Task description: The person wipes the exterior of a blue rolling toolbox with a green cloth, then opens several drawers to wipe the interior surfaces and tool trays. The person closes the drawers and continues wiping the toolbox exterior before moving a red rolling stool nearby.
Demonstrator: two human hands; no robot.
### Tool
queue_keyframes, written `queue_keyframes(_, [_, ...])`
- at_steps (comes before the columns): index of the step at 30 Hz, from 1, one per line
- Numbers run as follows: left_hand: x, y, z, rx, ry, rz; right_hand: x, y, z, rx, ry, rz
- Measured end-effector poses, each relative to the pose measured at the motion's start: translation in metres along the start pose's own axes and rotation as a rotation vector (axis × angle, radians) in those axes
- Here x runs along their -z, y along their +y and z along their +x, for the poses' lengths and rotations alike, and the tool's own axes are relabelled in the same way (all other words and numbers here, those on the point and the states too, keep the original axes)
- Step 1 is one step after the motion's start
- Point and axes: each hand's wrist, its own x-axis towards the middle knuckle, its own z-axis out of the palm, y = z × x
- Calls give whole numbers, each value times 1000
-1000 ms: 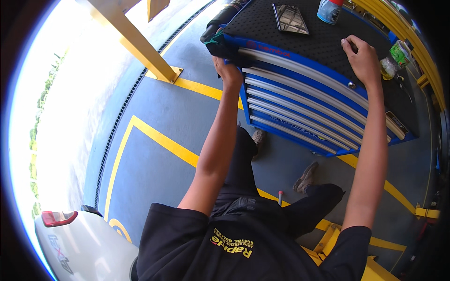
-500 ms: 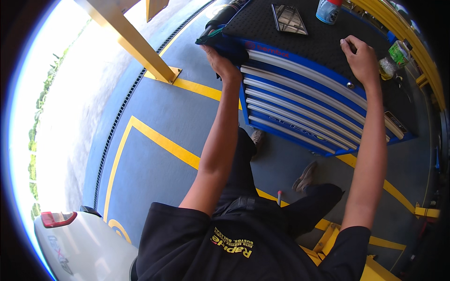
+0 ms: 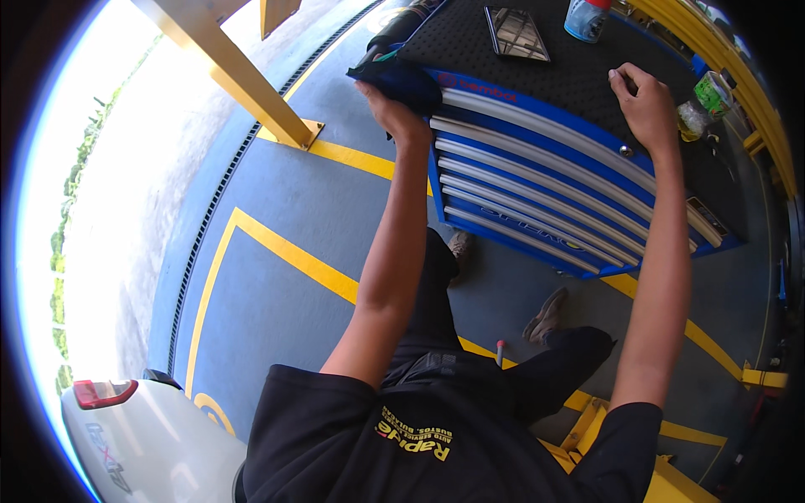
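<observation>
My left hand (image 3: 396,116) grips a dark cloth (image 3: 401,84) with a bit of green along its edge, at the left front corner of a blue tool chest (image 3: 537,99). Part of the left fingers is hidden by the cloth. On the black ribbed mat (image 3: 553,80) covering the chest top, my right hand (image 3: 647,105) rests with its fingers curled in; nothing shows in them. Beyond it, a dark flat phone-like device (image 3: 516,34) lies on the mat. A blue container with a red lid (image 3: 587,18) stands at the far edge.
Right of my right hand is a clear bottle with a green label (image 3: 711,99). Silver-edged drawers (image 3: 537,180) face me. A yellow post (image 3: 251,80) stands to the left, and a white vehicle (image 3: 159,436) at lower left. A red-tipped rod (image 3: 501,352) shows near my legs.
The cloth and my left hand have shifted very slightly at the chest's corner. My right hand stays in the same place on the mat.
</observation>
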Motion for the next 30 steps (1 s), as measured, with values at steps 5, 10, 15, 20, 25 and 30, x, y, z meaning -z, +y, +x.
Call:
queue_keyframes(5, [-10,-20,-17,-577,-158,764,-2,1,4,-16,-22,-13])
queue_keyframes(10, [5,-17,-3,-545,-169,764,-2,0,2,-28,-50,-25])
queue_keyframes(15, [15,-1,11,-119,20,287,-1,6,2,6,3,6])
queue_keyframes(20, [-22,-16,-16,-178,9,441,-4,1,2,9,14,1])
queue_keyframes(25, [-58,-52,-52,-552,171,1044,-2,-1,6,4,9,7])
queue_keyframes(30, [-42,-63,-101,-626,-72,1225,1,-9,3,-82,-67,-3])
